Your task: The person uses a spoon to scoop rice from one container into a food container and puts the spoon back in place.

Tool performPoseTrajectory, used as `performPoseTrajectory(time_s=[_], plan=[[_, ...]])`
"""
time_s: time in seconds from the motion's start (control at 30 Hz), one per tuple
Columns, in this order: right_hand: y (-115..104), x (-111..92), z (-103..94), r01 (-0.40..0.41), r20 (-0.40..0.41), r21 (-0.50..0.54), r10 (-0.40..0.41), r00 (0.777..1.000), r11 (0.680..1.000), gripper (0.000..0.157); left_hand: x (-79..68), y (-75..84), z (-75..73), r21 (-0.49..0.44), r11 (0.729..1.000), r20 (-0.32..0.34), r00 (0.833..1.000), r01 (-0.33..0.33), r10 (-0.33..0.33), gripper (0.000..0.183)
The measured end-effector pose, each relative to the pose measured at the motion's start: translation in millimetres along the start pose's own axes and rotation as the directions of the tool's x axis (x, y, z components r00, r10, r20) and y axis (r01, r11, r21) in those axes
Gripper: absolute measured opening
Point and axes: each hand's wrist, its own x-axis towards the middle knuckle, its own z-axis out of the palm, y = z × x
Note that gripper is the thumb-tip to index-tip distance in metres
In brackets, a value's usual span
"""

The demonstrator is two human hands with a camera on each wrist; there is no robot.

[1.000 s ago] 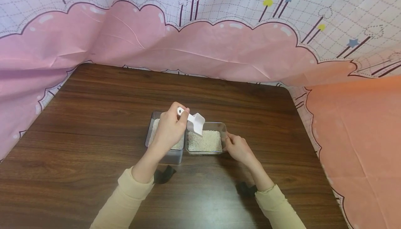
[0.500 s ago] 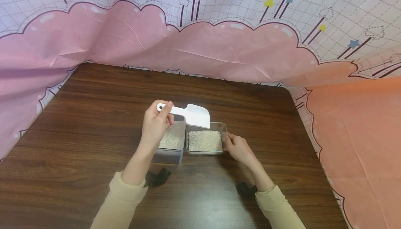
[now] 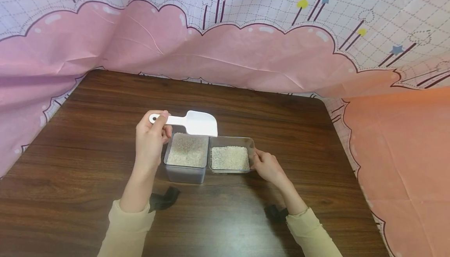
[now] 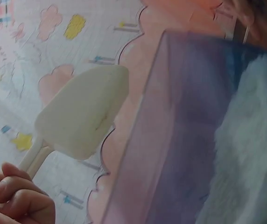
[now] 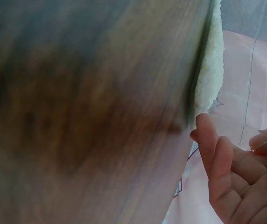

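Observation:
A white plastic scoop [image 3: 201,123] is held by its handle in my left hand [image 3: 151,138], thumb on top near the hanging hole. Its blade is level above the back rims of two containers. In the left wrist view the scoop [image 4: 84,112] shows its pale underside and curled fingers [image 4: 24,200] round the handle. The left container [image 3: 186,174] is tinted grey, nearly full of pale granules [image 3: 186,153]. Beside it the clear container [image 3: 235,141] holds a lower layer of similar granules. My right hand [image 3: 268,167] grips its right end, thumb [image 5: 266,142] at the rim.
The containers stand side by side on a dark wooden table [image 3: 112,132]. Black straps [image 3: 165,198] show by both wrists. A pink and white patterned curtain [image 3: 225,50] hangs behind the table and along its sides.
My left hand has moved left and tilted the scoop from blade-down over the clear container to level, uncovering the grey container. The right hand and both containers have stayed put.

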Motion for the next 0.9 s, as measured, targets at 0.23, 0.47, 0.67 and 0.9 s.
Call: performPoseTrajectory(time_s=[0.23,0.47,0.67,0.9], plan=[[0,0,-0.2,-0.003,-0.002,0.005,0.003,1.0,1.0,0.045,0.2,9.8,-17.2,0.101,0.994,-0.036,0.998,-0.048,0.052,0.015],[1,0,-0.1,0.001,0.009,0.009,-0.001,1.0,1.0,0.045,0.6,12.4,-32.9,0.401,0.915,-0.003,0.998,-0.053,0.059,0.015],[1,2,0.0,0.002,-0.002,0.003,-0.002,1.0,1.0,0.045,1.8,13.8,-32.7,0.652,0.751,0.092,0.994,-0.101,0.054,0.017],[0,2,0.6,0.003,-0.004,0.0,-0.003,1.0,1.0,0.044,0.9,11.5,-24.7,0.788,0.582,0.236,0.972,-0.199,0.013,0.02]])
